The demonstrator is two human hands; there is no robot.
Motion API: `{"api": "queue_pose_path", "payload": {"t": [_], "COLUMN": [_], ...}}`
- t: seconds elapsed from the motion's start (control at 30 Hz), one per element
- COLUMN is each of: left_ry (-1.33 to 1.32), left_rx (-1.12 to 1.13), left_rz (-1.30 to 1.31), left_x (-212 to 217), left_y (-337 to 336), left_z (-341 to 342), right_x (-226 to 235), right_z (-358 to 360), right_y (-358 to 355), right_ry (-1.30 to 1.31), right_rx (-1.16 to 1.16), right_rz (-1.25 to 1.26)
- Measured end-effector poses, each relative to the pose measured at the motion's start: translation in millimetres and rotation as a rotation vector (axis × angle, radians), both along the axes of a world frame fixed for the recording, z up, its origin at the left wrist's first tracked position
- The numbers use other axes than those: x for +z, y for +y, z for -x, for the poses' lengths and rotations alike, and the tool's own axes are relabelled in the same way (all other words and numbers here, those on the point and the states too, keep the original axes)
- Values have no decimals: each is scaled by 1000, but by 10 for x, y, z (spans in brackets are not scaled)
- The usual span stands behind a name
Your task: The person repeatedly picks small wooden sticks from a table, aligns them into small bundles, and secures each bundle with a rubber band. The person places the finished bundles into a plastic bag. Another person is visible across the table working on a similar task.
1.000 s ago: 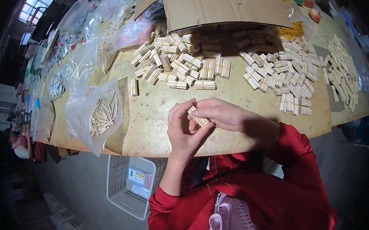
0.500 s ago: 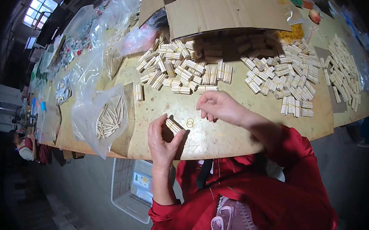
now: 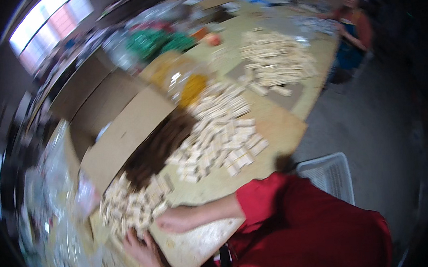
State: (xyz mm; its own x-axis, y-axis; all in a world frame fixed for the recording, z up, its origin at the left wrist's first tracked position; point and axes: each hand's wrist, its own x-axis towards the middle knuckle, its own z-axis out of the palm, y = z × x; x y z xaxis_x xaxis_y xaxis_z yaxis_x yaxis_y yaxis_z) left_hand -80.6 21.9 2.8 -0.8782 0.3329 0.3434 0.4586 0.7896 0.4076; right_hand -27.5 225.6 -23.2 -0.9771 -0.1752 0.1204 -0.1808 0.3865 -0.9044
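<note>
Surface [image 3: 201, 241] runs diagonally across my blurry feed. Stick bundles [image 3: 135, 208] heaped against the cardboard box [image 3: 130, 139], back from the near edge. Left hand [image 3: 145, 252]: fingers spread at the heap's near side. Right hand [image 3: 178, 220] just beside; fingers smeared, can't tell its grip.

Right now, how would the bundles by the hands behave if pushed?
The bundles would probably shift piecemeal, being heaped as separate pieces. Likely light, each looking small beside the left hand. Rolling seems unlikely: they look blocky, though blurred.
</note>
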Motion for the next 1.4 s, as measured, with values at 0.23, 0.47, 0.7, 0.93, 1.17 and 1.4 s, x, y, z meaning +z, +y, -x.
{"api": "queue_pose_path", "payload": {"t": [0.23,0.47,0.7,0.93,1.17,1.4], "left_ry": [79,-7,16,10,127,-348], "left_rx": [-19,4,70,-83,-192,-37], "left_rz": [111,-128,-14,-407,-341,-601], "left_x": [245,409,605,451,657,-262], "left_y": [232,397,447,419,616,-77], "left_z": [-212,-361,-458,-394,-394,64], "right_x": [98,101,25,-36,-11,138], "right_z": [-25,13,62,90,74,33], "right_y": [9,-36,-124,-132,-148,-27], "right_ry": [104,103,71,129,69,7], "right_rx": [-107,-74,-130,-74,-54,20], "right_rz": [-115,-228,-226,-15,-275,-289]}}
